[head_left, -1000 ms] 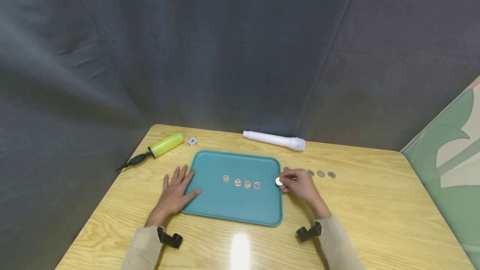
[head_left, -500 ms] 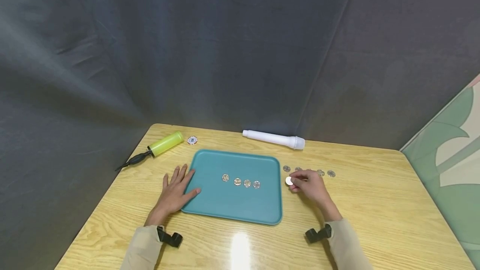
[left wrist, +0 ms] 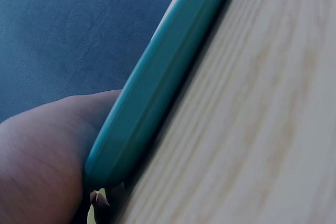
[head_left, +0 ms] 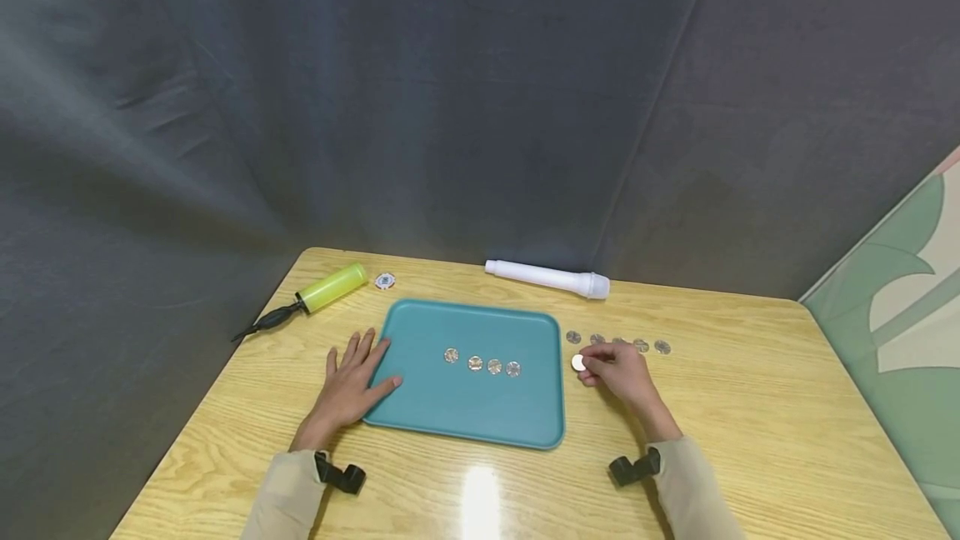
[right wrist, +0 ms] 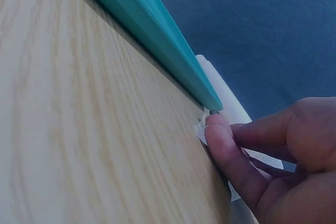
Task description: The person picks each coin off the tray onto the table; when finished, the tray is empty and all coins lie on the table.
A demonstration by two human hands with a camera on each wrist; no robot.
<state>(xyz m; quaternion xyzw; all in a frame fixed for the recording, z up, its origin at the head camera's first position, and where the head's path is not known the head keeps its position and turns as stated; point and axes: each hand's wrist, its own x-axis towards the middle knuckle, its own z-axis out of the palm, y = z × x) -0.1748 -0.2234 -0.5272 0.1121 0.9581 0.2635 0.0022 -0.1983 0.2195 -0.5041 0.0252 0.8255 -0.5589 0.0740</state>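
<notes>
My left hand (head_left: 348,386) lies with its fingers spread over the left edge of a teal tray (head_left: 465,419), thumb inside the rim. In the left wrist view the thumb's base presses against the tray wall (left wrist: 142,98). Just right of the tray, my right hand (head_left: 618,373) pinches a bright silvery coin (head_left: 578,362) between thumb and fingers, close to the tabletop. Its fingers cover part of it in the right wrist view. A row of coins (head_left: 494,367) lies on the tray. Behind the right hand runs another row of coins (head_left: 662,347), partly hidden by its fingers.
A white toy microphone (head_left: 547,277) lies behind the tray. At the back left are a yellow-green hand pump (head_left: 333,287) with a black nozzle and a poker chip (head_left: 385,281). A dark curtain (head_left: 450,107) hangs behind the wooden table (head_left: 750,407).
My right hand, pinching the coin, has moved right from the tray's right rim to over the table, then stayed there. The left hand and the coins on the tray have not moved.
</notes>
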